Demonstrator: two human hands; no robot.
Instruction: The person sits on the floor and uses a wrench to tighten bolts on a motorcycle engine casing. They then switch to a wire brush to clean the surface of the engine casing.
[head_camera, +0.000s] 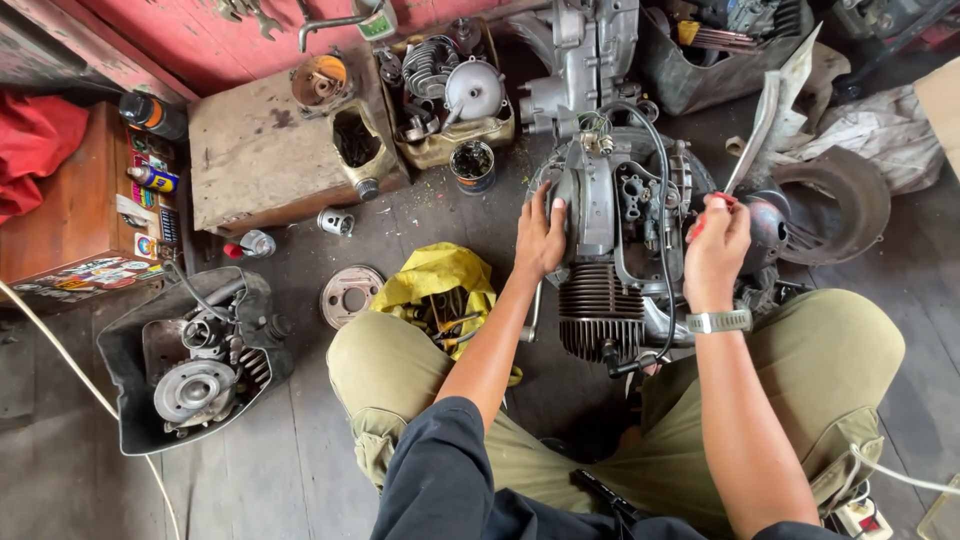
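Note:
A grey small engine (615, 215) with dark cooling fins (598, 315) sits on the floor between my knees. My left hand (540, 238) presses flat against the engine's left side, fingers spread on the casing. Gripping a red-handled screwdriver (738, 172), my right hand (716, 250) holds it at the engine's right side, the shaft pointing up and away. A black cable (662, 225) loops over the engine top. A watch (718, 321) is on my right wrist.
A yellow bag of tools (440, 285) lies by my left knee. A black tray with engine parts (190, 365) sits at the left. Behind are a wooden box (265, 150), a tin of parts (445, 85), a round metal plate (350, 295) and a tyre (840, 200).

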